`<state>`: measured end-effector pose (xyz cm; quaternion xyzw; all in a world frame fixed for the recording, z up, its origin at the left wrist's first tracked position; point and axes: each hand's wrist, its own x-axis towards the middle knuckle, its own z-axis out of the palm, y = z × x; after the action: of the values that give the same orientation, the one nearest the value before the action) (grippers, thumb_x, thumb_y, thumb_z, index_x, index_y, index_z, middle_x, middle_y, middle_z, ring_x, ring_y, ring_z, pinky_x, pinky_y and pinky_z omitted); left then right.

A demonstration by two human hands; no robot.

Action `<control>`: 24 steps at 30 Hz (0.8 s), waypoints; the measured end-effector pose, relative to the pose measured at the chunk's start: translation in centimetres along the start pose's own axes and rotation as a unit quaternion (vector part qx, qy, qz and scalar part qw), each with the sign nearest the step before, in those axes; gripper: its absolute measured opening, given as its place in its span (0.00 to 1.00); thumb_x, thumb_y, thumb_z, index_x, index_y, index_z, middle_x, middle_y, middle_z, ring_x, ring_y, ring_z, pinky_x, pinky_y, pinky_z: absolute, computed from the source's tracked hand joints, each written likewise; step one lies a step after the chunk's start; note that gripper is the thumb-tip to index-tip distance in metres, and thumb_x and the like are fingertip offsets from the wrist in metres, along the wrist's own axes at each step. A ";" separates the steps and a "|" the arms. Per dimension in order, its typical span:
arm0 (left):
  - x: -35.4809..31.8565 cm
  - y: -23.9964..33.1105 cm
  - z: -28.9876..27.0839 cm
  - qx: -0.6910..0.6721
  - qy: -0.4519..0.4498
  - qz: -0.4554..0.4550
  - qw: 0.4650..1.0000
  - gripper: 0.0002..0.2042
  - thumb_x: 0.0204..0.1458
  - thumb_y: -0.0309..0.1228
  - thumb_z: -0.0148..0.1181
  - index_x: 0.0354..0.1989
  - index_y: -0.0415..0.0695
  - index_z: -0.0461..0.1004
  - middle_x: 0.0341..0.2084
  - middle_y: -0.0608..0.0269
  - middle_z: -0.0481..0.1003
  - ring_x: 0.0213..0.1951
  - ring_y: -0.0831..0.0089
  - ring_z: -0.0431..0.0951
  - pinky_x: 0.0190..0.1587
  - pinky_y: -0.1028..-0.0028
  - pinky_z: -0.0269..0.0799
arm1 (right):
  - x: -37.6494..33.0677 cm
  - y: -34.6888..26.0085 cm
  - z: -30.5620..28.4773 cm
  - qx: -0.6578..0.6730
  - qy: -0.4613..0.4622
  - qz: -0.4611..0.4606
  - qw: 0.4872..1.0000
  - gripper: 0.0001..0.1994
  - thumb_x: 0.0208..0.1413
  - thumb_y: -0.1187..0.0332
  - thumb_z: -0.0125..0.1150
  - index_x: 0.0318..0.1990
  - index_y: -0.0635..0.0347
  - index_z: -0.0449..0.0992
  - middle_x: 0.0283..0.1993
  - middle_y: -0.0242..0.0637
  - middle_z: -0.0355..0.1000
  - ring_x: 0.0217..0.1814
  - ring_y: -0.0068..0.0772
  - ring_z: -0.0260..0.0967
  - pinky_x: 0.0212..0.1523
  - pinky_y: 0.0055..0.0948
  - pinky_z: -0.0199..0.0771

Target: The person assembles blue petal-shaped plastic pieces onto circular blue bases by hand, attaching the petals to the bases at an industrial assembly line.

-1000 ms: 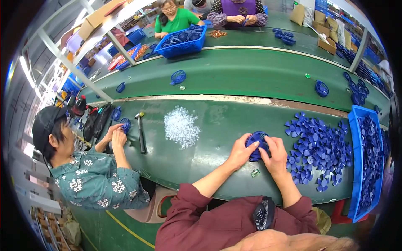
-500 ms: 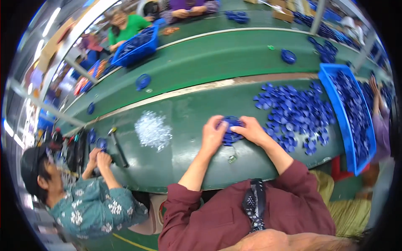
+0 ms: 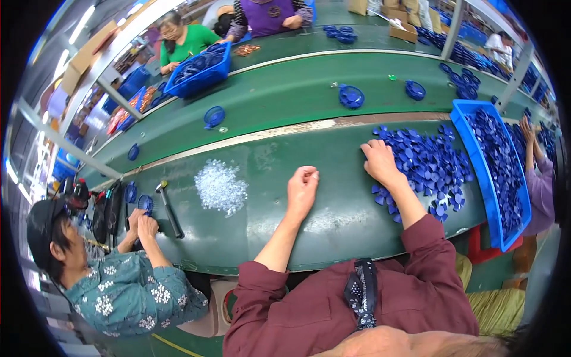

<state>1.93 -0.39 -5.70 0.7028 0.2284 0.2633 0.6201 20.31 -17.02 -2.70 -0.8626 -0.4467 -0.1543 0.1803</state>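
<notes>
My left hand [image 3: 302, 191] rests over the green tabletop [image 3: 273, 238] near its middle, its fingers curled in. Whatever those fingers may enclose is hidden. At the left edge of a pile of small blue plastic pieces [image 3: 425, 166] is my right hand [image 3: 382, 162], with bent fingers turned down; their tips hide anything between them. Beyond my hands, a round blue plastic part [image 3: 351, 97] lies on the green belt [image 3: 285, 89], a small piece trailing from it. To the left of my left hand is a heap of small clear pieces [image 3: 221, 187].
A blue bin [image 3: 493, 172] of blue pieces stands at the right. A hammer [image 3: 170, 208] lies left, beside a co-worker [image 3: 119, 273] in a patterned top. More round blue parts [image 3: 214, 117] sit along the belt. Other people work across it and at the right.
The round blue part that both hands held is out of them, and one now lies on the belt. My right hand has moved right to the blue pile; my left stays near the middle, curled.
</notes>
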 end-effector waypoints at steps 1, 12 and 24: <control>-0.2 0.4 0.3 -0.003 -0.013 -0.001 1.000 0.07 0.56 0.24 0.55 0.42 0.37 0.73 0.33 0.62 0.76 0.34 0.78 0.75 0.38 0.78 0.72 | 0.1 0.4 0.0 -0.020 -0.023 -0.010 0.999 0.13 0.40 0.77 0.56 0.37 0.61 0.75 0.41 0.45 0.70 0.47 0.49 0.65 0.42 0.45 0.66; -0.9 1.8 0.6 0.045 -0.095 0.010 0.994 0.11 0.55 0.28 0.59 0.43 0.35 0.72 0.30 0.64 0.75 0.34 0.79 0.74 0.39 0.78 0.72 | 0.2 -4.4 -1.8 0.215 0.117 -0.010 0.970 0.11 0.47 0.79 0.54 0.40 0.62 0.72 0.35 0.47 0.71 0.39 0.52 0.70 0.40 0.44 0.71; -1.4 7.8 -0.9 0.158 -0.081 0.115 0.977 0.12 0.54 0.27 0.58 0.45 0.37 0.72 0.39 0.57 0.74 0.40 0.70 0.76 0.41 0.73 0.74 | -4.5 -8.0 -0.9 0.177 -0.005 -0.094 0.980 0.16 0.42 0.67 0.68 0.41 0.58 0.75 0.44 0.40 0.68 0.48 0.43 0.64 0.43 0.37 0.72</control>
<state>0.23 -1.63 1.97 0.8326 0.1337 0.2357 0.4830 11.10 -16.38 -2.46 -0.7721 -0.5466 -0.0850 0.3130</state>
